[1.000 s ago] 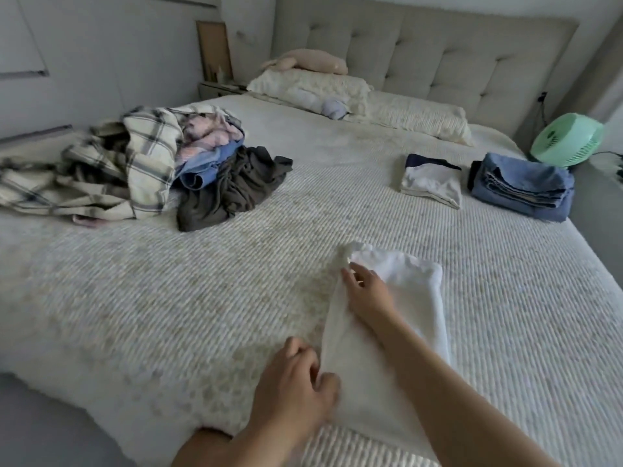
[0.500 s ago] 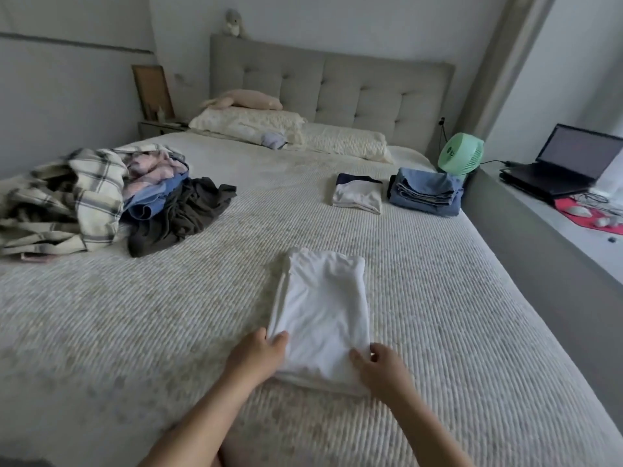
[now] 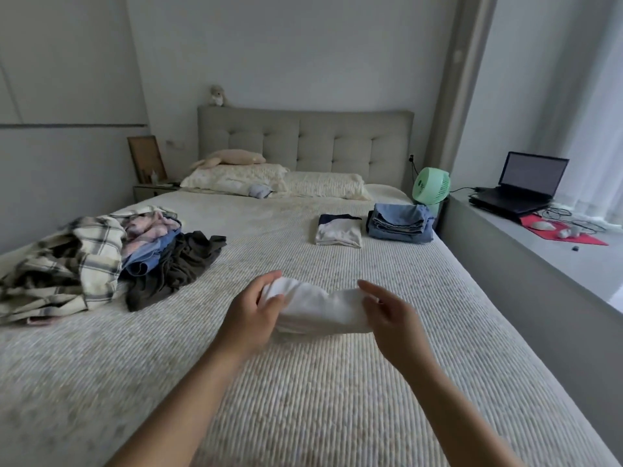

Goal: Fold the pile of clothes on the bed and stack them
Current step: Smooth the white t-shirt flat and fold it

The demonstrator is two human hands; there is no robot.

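A folded white garment (image 3: 317, 306) is lifted a little off the bed (image 3: 303, 399), held at both ends. My left hand (image 3: 251, 313) grips its left end and my right hand (image 3: 387, 315) grips its right end, so the cloth sags between them. At the far right of the bed lie a folded white and navy garment (image 3: 338, 230) and a folded blue stack (image 3: 399, 222). The unfolded pile (image 3: 101, 257) sits at the left, with a plaid shirt, pink and blue pieces and a dark garment.
Two pillows (image 3: 269, 180) and a soft toy lie by the padded headboard (image 3: 303, 139). A green fan (image 3: 431, 185) stands past the bed's right corner. On the ledge at the right sit a laptop (image 3: 522, 183), cables and a red mat.
The white garment lay flat on the bed with my hands at its near edge; now both hands hold it folded over and raised. The view has tilted up.
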